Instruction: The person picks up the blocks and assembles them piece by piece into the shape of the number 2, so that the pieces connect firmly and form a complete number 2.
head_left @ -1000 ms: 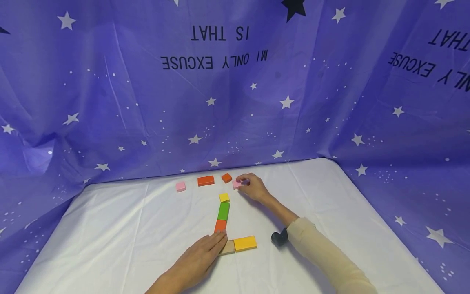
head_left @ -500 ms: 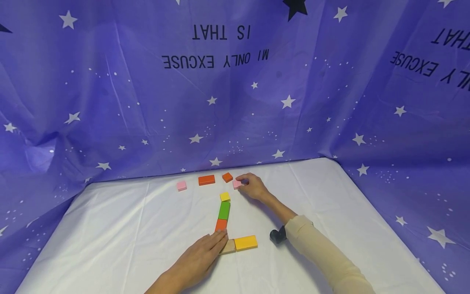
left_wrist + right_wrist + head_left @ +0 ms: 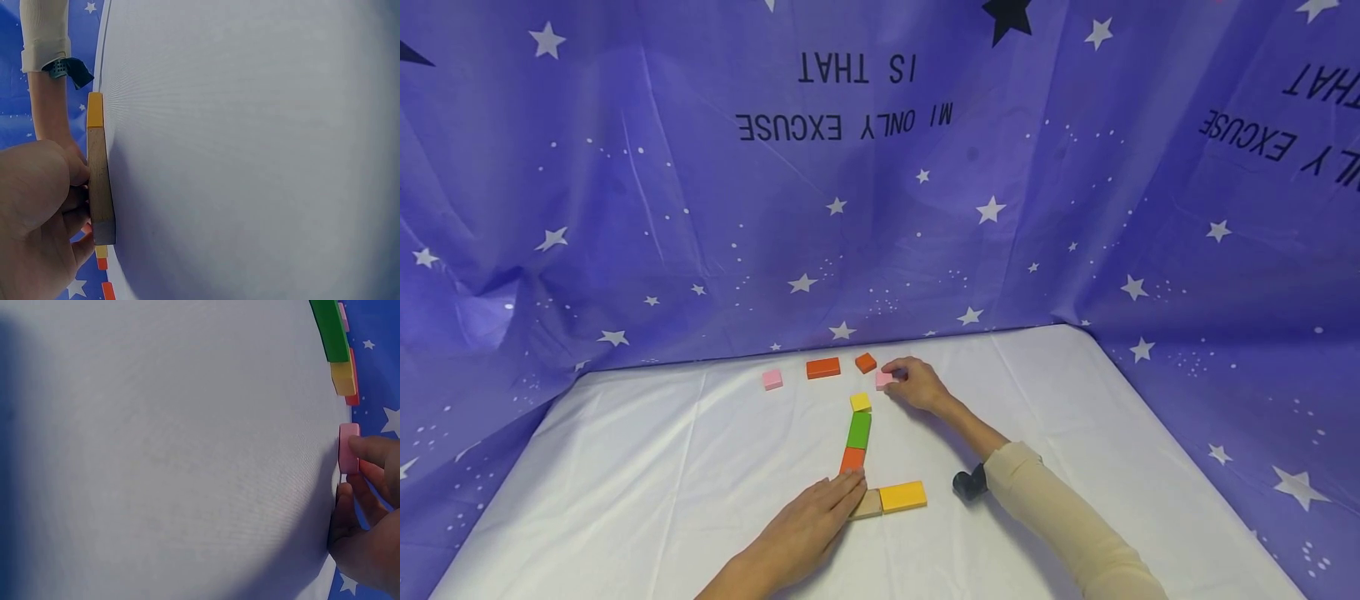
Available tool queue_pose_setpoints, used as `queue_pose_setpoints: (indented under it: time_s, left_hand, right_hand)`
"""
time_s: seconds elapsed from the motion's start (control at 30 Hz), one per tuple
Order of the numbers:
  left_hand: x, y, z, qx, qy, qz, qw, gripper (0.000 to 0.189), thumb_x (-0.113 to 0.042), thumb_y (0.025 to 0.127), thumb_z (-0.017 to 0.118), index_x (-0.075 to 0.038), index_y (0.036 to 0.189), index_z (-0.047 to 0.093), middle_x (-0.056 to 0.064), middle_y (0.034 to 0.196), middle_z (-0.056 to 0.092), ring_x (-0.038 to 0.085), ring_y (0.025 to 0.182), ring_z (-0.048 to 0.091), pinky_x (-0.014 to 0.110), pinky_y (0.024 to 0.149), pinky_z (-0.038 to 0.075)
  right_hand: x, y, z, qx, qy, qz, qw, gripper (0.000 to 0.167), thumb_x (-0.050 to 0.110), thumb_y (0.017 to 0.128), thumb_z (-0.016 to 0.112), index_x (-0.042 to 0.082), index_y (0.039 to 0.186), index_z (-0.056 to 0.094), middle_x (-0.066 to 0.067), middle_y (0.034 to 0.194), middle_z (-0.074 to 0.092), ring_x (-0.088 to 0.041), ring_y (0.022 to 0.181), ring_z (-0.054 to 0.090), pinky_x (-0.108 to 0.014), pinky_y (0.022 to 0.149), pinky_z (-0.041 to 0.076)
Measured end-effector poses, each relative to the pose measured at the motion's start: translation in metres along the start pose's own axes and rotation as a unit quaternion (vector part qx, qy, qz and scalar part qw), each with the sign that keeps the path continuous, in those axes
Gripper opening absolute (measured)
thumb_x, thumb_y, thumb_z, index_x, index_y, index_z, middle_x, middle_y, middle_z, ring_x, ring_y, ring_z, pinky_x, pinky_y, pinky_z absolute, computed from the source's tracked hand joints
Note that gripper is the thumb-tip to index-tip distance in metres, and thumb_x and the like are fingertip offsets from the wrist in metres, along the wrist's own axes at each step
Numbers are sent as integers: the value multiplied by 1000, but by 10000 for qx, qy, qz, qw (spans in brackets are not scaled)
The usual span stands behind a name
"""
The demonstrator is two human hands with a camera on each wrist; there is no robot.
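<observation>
1. Hardly moved in the last second: still pinching the held pink block (image 3: pixel 882 381) with thumb and finger of the right hand (image 3: pixel 917 385), perhaps shifted a touch toward the body, too slightly to be sure.
2. Now apparently resting that block on the white cloth (image 3: pixel 625 467), just right of and nearer than the small orange block (image 3: pixel 866 362), beyond and right of the yellow block (image 3: pixel 861 403).
3. Likewise keeping the left hand (image 3: pixel 808 521) laid over the wooden block (image 3: pixel 868 505), with fingers straight and curled round nothing visible.
4. Unaltered in layout: from the wooden block, end to end with the amber block (image 3: pixel 903 497); from the red block (image 3: pixel 852 460), on through the green block (image 3: pixel 859 430) to the turned yellow block. Impossible to tell, under the fingers, of contact between red and wood.
5. Judged from so little change: settling or steadying rather than carrying, with nothing newly added beside the left hand and the held pink block left apart from the yellow block.
6. No contact with the long orange block (image 3: pixel 823 368) or the other pink block (image 3: pixel 772 380), farther left.
</observation>
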State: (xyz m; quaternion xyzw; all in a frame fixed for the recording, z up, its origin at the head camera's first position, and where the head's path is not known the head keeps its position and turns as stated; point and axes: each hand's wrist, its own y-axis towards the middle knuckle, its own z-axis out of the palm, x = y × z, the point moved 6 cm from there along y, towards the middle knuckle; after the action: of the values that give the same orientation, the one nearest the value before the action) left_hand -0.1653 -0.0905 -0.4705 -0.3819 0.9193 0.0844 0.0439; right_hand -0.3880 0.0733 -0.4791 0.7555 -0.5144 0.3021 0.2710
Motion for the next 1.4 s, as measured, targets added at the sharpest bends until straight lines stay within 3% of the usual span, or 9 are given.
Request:
queue_pose_setpoints:
  time_s: [1.0, 1.4]
  left_hand:
    - [-2, -1, 0, -259, 147, 174, 9994, 48, -10, 98, 61, 2, 144, 51, 14, 151, 45, 26, 137, 45, 44, 108, 42]
    - [-1, -1, -2, -75, 91, -32, 9999, 47, -11, 99, 59, 0, 145, 50, 12, 152, 44, 24, 139, 43, 42, 110, 39]
  right_hand:
    - [20, 9, 19, 403, -264, -404, 9980, 31, 11, 88, 74, 4, 118, 73, -9, 112, 69, -24, 97, 63, -38, 87, 54]
    - [30, 11, 26, 377, -1, -401, 9985, 22, 11, 91, 69, 7, 112, 77, -7, 114, 72, -25, 104, 68, -38, 90, 54]
